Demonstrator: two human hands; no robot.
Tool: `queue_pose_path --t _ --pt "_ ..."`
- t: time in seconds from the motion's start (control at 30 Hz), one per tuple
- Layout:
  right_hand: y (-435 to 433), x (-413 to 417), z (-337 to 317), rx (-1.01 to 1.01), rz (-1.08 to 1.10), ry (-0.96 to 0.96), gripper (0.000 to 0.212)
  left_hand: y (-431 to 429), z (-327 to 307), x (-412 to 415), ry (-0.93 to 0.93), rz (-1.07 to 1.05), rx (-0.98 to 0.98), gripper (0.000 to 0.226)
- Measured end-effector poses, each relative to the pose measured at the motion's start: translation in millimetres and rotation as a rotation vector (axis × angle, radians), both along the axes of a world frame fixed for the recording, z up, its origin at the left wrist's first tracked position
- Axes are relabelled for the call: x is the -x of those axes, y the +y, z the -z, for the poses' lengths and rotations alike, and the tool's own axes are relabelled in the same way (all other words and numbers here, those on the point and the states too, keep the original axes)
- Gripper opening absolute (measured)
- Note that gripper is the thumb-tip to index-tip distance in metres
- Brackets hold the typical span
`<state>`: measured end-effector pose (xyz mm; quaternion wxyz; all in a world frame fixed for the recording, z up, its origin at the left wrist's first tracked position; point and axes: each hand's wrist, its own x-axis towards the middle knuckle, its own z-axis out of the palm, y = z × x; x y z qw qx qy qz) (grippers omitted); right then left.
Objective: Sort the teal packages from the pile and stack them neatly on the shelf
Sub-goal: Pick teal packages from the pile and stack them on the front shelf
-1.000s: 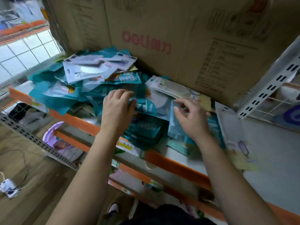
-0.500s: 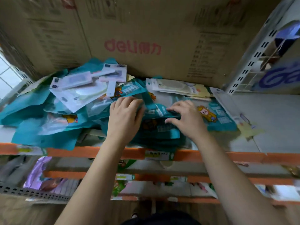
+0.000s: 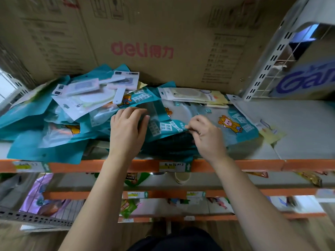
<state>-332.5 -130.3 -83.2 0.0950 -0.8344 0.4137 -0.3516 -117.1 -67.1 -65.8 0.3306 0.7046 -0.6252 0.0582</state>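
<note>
we see a shop stockroom: orange-edged shelving [image 3: 253, 164] with price labels [image 3: 172, 166] across the middle of the frame, a printed cardboard carton [image 3: 163, 33] at top, packaged snacks [image 3: 126, 208] at bottom.

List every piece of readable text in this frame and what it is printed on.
"deli", red, with two Chinese characters beside it: cardboard box behind the pile.
"Gam", blue, cut off by the frame edge: box at right.
"CHEW", partly hidden: snack pack on the lower shelf.
Teal packages, shelf-edge labels: too blurred to read.
</note>
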Motion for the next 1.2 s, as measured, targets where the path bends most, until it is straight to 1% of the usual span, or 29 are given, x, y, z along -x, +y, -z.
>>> queue_pose_path --t 0.07,0.13,0.23,0.3,0.33,0.4,0.47,0.53,0.6,0.7,0.9,0.97,1.03,1.1,1.2 --pt "5.2 1.0 3.5 -0.016 -0.005 -0.025 0.009 0.4 -0.2 -0.1 0.022 -0.003 -0.011 0.028" --pt "8.4 1.2 7.1 -0.079 -0.006 -0.052 0.01 1.2 0.0 -0.3 0.033 -0.007 -0.012 0.029" --pt "9.7 1.8 10.4 -0.17 0.03 -0.181 0.009 3.2 1.3 -0.2 0.039 -0.014 -0.017 0.029" --pt "9.9 4.3 9.9 -0.221 0.033 -0.246 0.017 4.5 2.7 0.1 0.038 -0.02 -0.024 0.029" --pt "10.1 5.4 9.5 -0.235 0.02 -0.225 0.024 4.9 3.3 0.2 0.037 -0.022 -0.026 0.029" --pt "10.9 4.3 9.3 -0.175 -0.005 -0.093 0.032 5.8 4.2 0.7 0.035 -0.024 -0.026 0.028" --pt "12.8 -1.8 7.3 -0.068 -0.041 -0.01 0.03 6.2 4.1 1.1 0.034 -0.025 -0.023 0.028" --pt "14.2 -6.5 2.7 0.0 -0.083 -0.022 0.024 6.4 3.2 1.4 0.033 -0.021 -0.023 0.028" --pt "14.7 -6.9 -1.2 0.028 -0.134 -0.082 0.02 6.5 1.6 0.1 0.031 -0.018 -0.01 0.028" --pt "15.6 -2.2 -4.3 0.049 -0.167 -0.183 0.02 6.0 -1.9 -3.6 0.049 -0.014 0.023 0.029" --pt "16.8 7.2 -5.5 0.04 -0.112 -0.399 0.015 3.4 -5.3 -5.5 0.04 -0.017 0.034 0.031" --pt "17.3 7.3 -7.6 0.024 -0.079 -0.474 0.018 3.0 -4.1 -3.3 0.033 -0.01 0.024 0.03" --pt "15.8 7.0 -11.4 -0.027 -0.027 -0.565 0.015 2.4 -3.0 -0.5 0.024 0.001 0.015 0.03" --pt "12.4 9.4 -15.2 -0.128 0.034 -0.67 0.004 1.4 -2.3 2.3 0.011 0.013 0.006 0.029" --pt "3.8 14.9 -19.4 -0.336 0.162 -0.779 0.022 -0.2 -1.8 6.1 0.001 0.031 0.004 0.028"
